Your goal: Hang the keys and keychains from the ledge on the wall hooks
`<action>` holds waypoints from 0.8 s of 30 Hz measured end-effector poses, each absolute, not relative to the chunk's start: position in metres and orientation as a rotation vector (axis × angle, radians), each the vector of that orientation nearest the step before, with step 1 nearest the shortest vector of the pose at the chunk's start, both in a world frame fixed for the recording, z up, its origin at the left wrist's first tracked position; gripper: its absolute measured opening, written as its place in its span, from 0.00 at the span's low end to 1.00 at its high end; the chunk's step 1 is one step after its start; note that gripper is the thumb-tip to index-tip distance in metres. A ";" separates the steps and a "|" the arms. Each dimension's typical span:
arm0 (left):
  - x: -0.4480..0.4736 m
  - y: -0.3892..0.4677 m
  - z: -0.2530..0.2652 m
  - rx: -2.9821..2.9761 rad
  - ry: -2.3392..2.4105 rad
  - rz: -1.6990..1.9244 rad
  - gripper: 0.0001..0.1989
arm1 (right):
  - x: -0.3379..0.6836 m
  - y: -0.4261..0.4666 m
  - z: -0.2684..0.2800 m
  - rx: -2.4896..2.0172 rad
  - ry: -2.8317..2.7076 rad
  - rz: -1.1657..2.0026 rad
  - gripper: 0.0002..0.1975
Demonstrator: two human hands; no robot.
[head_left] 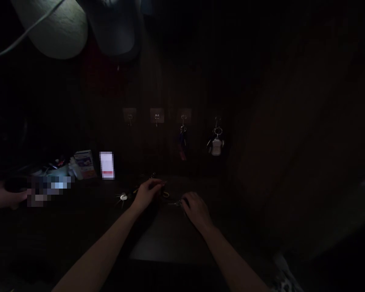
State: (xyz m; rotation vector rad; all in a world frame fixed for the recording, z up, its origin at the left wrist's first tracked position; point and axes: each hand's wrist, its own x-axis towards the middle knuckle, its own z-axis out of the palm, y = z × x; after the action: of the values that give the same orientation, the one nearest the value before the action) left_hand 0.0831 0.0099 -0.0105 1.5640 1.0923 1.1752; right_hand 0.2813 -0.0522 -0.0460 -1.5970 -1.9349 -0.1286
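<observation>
The scene is very dark. My left hand is over the dark shelf, thumb and fingers pinched together; what lies between them is too dark to name. A yellow loop shows beside its fingertips, and a small metal piece shows just behind the hand. To its right, my right hand rests low with curled fingers closed on a bunch of keys, which point left from its fingertips. Another bunch of keys lies on the shelf left of my left hand.
On the back wall are several hooks; a keyring with a strap and a pale key fob hang from two. A small box and blurred lit rectangle stand at left. Another person's hand reaches in. Caps hang above.
</observation>
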 end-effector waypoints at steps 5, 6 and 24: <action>0.093 0.008 0.006 1.152 0.863 1.176 0.17 | 0.281 -0.053 -0.044 -1.553 -1.917 -0.088 0.08; 0.094 0.007 0.010 1.105 0.841 1.171 0.16 | 0.281 -0.053 -0.044 -1.543 -1.916 -0.089 0.08; 0.076 0.021 0.004 1.618 1.126 1.028 0.11 | 0.277 -0.055 -0.046 -1.533 -2.074 -0.016 0.14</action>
State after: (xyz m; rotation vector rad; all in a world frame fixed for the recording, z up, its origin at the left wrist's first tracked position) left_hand 0.0761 0.0211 0.0038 1.6181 1.1263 1.0280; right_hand 0.2765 -0.0554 -0.0459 -1.5326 -2.0740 -0.0156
